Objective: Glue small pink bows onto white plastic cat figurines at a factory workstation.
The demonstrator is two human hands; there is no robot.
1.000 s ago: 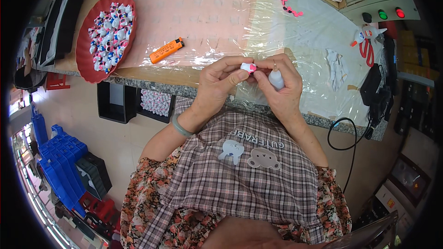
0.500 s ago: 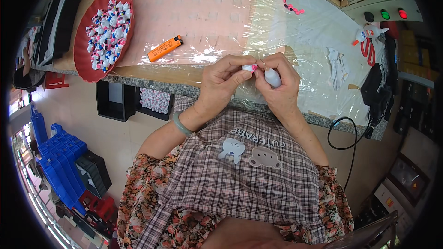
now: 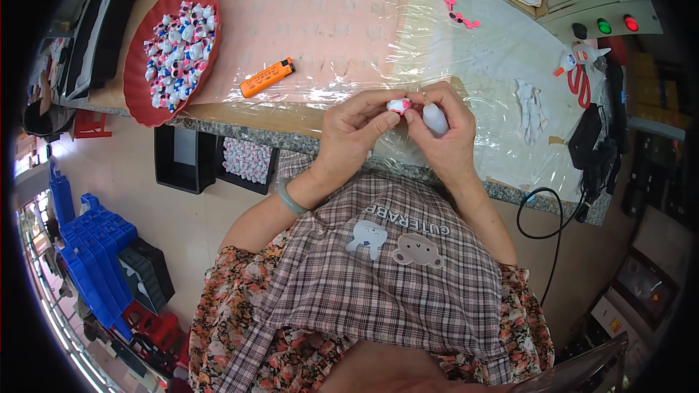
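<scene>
Between the thumb and fingertips of my left hand (image 3: 346, 127) is a small white and pink figurine (image 3: 397, 105), held just above the table's front edge. My right hand (image 3: 454, 135) is closed around a small whitish squeeze bottle (image 3: 435, 121) with a thin tip. The bottle's tip is beside the figurine, and my two hands nearly meet at the fingertips. Whether the tip touches the figurine I cannot tell. An orange lighter (image 3: 266, 78) lies on the plastic-covered table beyond my left hand.
A red scalloped bowl (image 3: 135, 86) full of white, pink and blue figurines stands at the left. Pink pieces (image 3: 460, 17), crumpled tissue (image 3: 531, 110), a glue bottle (image 3: 587, 52) and red-handled scissors (image 3: 579, 89) lie to the right. Below the table edge is a black tray (image 3: 268, 178) of figurines.
The figurine has turned in my left fingers and shows more of its white and pink side. The bottle sits slightly farther from it. The whole view has shifted a little.
</scene>
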